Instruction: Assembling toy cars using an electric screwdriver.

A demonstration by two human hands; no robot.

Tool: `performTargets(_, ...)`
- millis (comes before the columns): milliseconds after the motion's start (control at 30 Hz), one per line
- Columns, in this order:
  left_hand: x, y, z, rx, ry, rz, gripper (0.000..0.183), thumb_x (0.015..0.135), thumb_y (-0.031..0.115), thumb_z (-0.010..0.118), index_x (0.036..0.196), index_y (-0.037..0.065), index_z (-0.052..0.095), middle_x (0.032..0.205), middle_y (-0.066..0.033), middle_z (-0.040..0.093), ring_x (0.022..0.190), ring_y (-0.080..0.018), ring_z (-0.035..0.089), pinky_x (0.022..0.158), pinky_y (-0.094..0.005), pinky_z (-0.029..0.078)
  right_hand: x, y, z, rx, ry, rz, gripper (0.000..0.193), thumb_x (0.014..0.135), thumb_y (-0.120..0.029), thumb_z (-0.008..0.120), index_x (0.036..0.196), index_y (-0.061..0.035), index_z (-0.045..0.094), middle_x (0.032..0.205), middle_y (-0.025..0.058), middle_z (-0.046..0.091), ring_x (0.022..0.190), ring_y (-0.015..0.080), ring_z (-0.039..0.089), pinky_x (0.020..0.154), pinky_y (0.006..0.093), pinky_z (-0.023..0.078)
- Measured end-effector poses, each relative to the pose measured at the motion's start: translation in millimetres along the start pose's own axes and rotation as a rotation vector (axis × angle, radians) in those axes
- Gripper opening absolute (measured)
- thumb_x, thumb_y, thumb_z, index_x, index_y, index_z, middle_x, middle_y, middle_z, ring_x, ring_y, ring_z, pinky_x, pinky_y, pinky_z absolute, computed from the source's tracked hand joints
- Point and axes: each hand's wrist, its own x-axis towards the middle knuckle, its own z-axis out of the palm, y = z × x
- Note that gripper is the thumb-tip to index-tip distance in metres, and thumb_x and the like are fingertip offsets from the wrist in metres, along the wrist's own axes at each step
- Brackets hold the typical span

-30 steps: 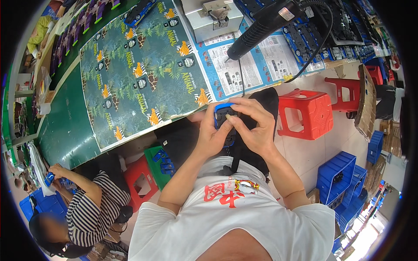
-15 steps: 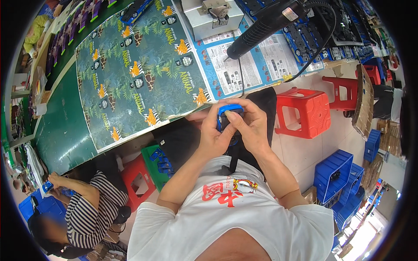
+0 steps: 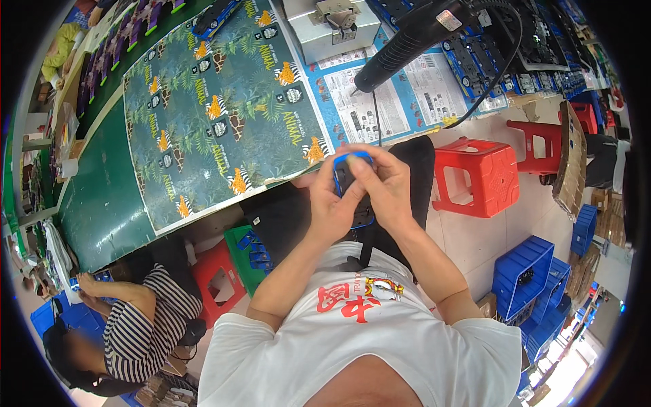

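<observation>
Just off the table's front edge, a blue toy car [image 3: 344,178] with a black underside is held between both my hands. My left hand [image 3: 329,207] is closed round its left side. My right hand [image 3: 388,193] is wrapped round the other side, its thumb pressed on the top end of the car. Fingers cover much of the car, so its far side is hidden. Beyond my hands, a black electric screwdriver [image 3: 410,51] hangs over the table with its tip pointing down left, and its cable loops on the right.
Printed animal sheets [image 3: 224,115] cover the green table [image 3: 102,210]. A metal fixture block [image 3: 332,34] stands at the back, beside several blue-black toy cars [image 3: 475,61]. Red stools [image 3: 478,176] and blue crates [image 3: 522,271] are at right. At left sits a person in a striped shirt [image 3: 146,332].
The car has tilted in my hands, showing more of its black face, and my fingers have shifted around it. Both hands keep hold of it in nearly the same place.
</observation>
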Motion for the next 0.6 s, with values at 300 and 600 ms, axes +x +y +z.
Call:
performTargets(300, 29.3, 43.4, -8.2, -0.43, 0.209, -0.157, 0.026, 0.093, 0.012, 0.065, 0.115, 0.004, 0.054, 0.106, -0.0157, 0.066, 0.087, -0.0255, 0.069, 0.077, -0.0413, 0.061, -28.9, -3.7, -9.5, -0.124, -0.041, -0.035, 0.051, 0.103, -0.04, 0.046, 0.118, 0.0068, 0.06, 0.104, 0.0139, 0.067, 0.093, 0.0183, 0.067, 0.073, 0.0303, 0.056)
performTargets(600, 28.5, 44.6, 4.5, -0.373, 0.255, -0.058, 0.028, 0.092, 0.01, 0.066, 0.116, 0.004, 0.054, 0.108, -0.0157, 0.065, 0.09, -0.0272, 0.069, 0.081, -0.0429, 0.06, -29.6, 3.2, 6.2, 0.01, -0.039, 0.091, 0.034, 0.091, -0.012, 0.07, 0.116, 0.008, 0.057, 0.096, 0.0127, 0.07, 0.079, 0.0125, 0.068, 0.066, 0.0253, 0.058)
